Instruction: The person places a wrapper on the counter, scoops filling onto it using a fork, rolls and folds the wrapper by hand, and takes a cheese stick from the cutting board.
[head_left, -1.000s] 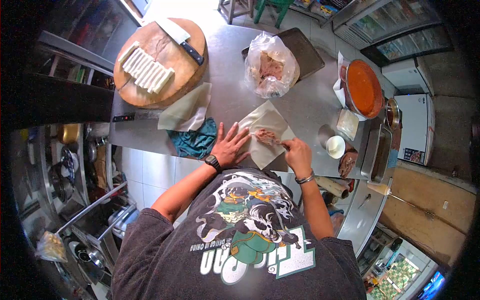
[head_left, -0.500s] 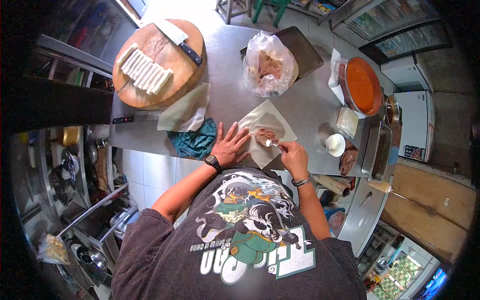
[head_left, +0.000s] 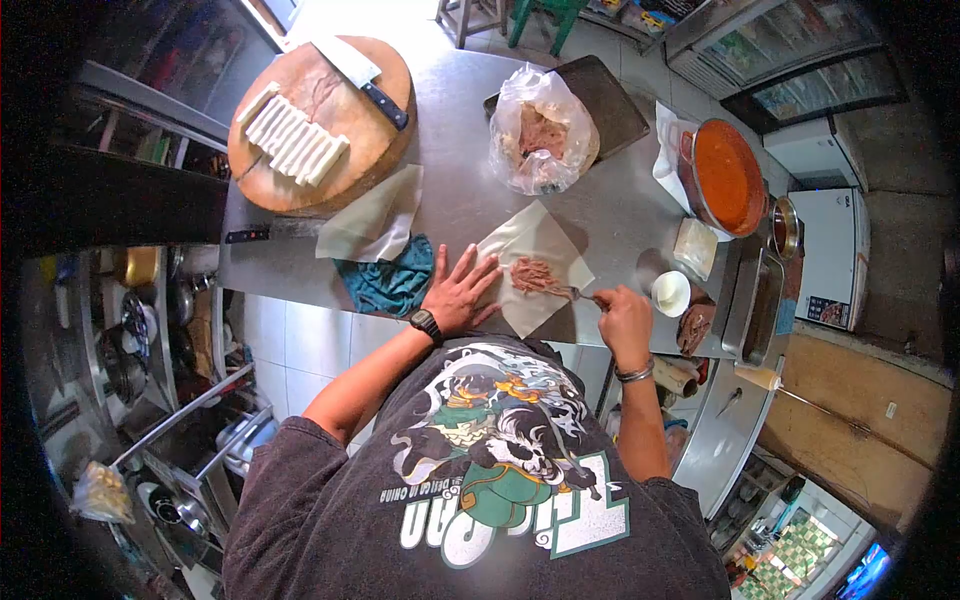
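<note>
A pale square wrapper (head_left: 530, 230) lies on the steel table, a small heap of shredded brown filling (head_left: 532, 275) at its middle. My left hand (head_left: 462, 292) rests flat, fingers spread, on the wrapper's left edge and the table. My right hand (head_left: 625, 318) is closed round the handle of a fork (head_left: 573, 293), whose tip is at the filling's right side. Beyond the wrapper stands an open plastic bag (head_left: 543, 135) of the same filling. More wrappers (head_left: 378, 220) lie to the left, partly over a teal cloth (head_left: 390, 280).
A round chopping board (head_left: 375, 130) at the back left bears white strips (head_left: 293, 138) and a cleaver (head_left: 350, 65). Behind the bag is a dark tray (head_left: 615, 110). On the right are a pot of orange sauce (head_left: 730, 178), a small white bowl (head_left: 670, 293) and a metal tray (head_left: 757, 310).
My right hand has drawn back to the right with the fork, from over the filling to its right side. The filling looks more spread. My left hand has stayed in place.
</note>
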